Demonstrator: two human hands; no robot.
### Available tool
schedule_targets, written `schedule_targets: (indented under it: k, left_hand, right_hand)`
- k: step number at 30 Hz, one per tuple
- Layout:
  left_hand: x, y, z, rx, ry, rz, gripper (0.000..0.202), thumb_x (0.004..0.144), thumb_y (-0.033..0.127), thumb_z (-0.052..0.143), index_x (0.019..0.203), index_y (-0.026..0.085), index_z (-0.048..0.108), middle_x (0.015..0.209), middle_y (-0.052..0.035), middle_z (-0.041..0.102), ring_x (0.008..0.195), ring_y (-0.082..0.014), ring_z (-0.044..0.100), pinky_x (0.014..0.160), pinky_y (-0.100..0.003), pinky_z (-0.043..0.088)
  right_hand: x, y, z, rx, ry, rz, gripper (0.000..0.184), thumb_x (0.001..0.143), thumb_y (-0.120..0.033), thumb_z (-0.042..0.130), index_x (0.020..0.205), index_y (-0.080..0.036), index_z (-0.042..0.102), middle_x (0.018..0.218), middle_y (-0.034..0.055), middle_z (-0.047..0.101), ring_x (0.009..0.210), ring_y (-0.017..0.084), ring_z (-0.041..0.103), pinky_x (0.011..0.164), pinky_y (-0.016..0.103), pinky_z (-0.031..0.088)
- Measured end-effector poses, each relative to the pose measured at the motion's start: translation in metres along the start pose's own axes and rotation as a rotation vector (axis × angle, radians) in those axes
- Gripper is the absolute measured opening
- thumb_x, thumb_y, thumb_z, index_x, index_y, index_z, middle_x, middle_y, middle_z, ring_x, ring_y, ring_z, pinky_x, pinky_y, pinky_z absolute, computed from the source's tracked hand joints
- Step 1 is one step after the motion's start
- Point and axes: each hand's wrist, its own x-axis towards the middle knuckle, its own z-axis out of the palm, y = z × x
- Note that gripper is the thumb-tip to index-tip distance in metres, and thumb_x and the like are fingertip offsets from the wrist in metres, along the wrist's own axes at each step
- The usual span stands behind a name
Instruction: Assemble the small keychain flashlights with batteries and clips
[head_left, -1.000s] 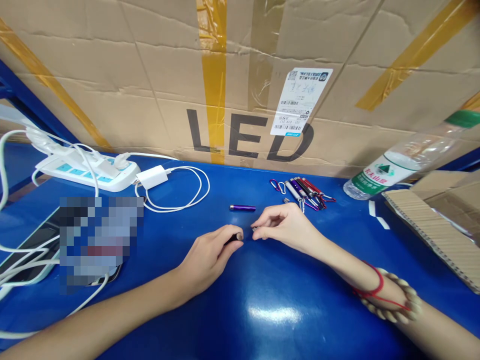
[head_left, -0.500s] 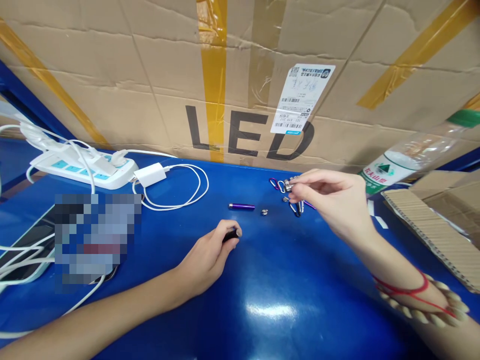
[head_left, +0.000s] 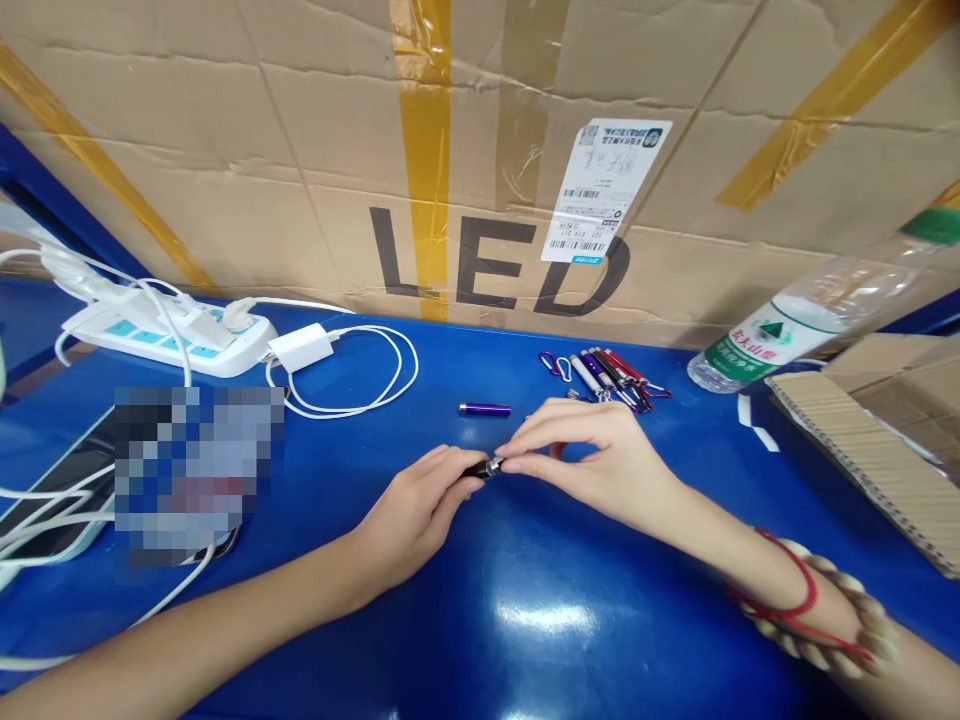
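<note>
My left hand (head_left: 420, 515) is closed around a small black flashlight tube (head_left: 475, 470), with only its end showing past the fingertips. Thumb and fingers of my right hand (head_left: 607, 455) pinch a small silver metal cap (head_left: 495, 466) at that end. The two parts meet or nearly meet; whether they are joined I cannot tell. Just beyond my hands lies a purple tube (head_left: 485, 410). Behind my right hand is a cluster of slim keychain flashlights (head_left: 615, 372) in silver, purple, black and red, with small carabiner clips (head_left: 550, 364) beside it.
A large cardboard box (head_left: 315, 180) marked LED walls off the back of the blue table (head_left: 420, 640). At left are a power strip (head_left: 247, 352), a white charger (head_left: 301, 348) with cable, and phones. A plastic bottle (head_left: 757, 340) and cardboard flaps (head_left: 862, 470) stand at right.
My right hand has come left and toward me from the flashlight cluster, bringing the silver cap to the black tube's end. My left hand has barely moved.
</note>
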Motion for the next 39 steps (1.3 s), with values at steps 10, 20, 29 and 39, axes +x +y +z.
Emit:
schedule_targets:
  k: [10,20,29,39]
  left_hand:
    - [-0.001,0.003,0.0,0.013,0.019,0.026,0.023,0.092,0.016,0.031,0.102,0.016,0.053,0.076,-0.0017,0.062,0.067,-0.012,0.057,0.063,-0.02,0.047]
    - [-0.002,0.006,0.002,-0.064,-0.093,0.016,0.026,0.093,0.019,0.034,0.099,0.017,0.059,0.085,-0.0038,0.066,0.074,-0.0137,0.061,0.072,-0.024,0.05]
    - [-0.003,0.006,0.003,-0.049,-0.089,0.131,0.025,0.093,0.019,0.034,0.099,0.015,0.058,0.086,-0.0076,0.066,0.077,-0.0153,0.062,0.073,-0.025,0.051]
    - [-0.002,0.002,0.001,0.156,0.109,0.267,0.021,0.093,0.017,0.039,0.1,0.013,0.059,0.074,-0.0062,0.064,0.062,-0.0135,0.054,0.057,-0.025,0.046]
  right_hand:
    - [-0.003,0.004,0.0,0.09,-0.115,-0.035,0.012,0.081,-0.019,0.06,0.078,-0.02,0.072,0.08,0.0035,0.069,0.07,0.012,0.065,0.061,0.022,0.054]
    - [-0.007,0.011,-0.01,-0.047,-0.305,-0.229,0.018,0.087,-0.017,0.051,0.083,-0.018,0.068,0.089,0.0055,0.063,0.079,0.012,0.061,0.07,0.025,0.051]
    - [-0.008,0.008,-0.01,-0.086,-0.366,-0.249,0.02,0.087,-0.019,0.052,0.077,-0.016,0.069,0.082,0.004,0.061,0.07,0.009,0.059,0.069,0.023,0.047]
    - [-0.011,0.003,0.018,0.146,-0.094,0.069,0.031,0.073,-0.036,0.067,0.053,-0.015,0.056,0.062,0.0016,0.058,0.054,0.009,0.054,0.045,0.019,0.044]
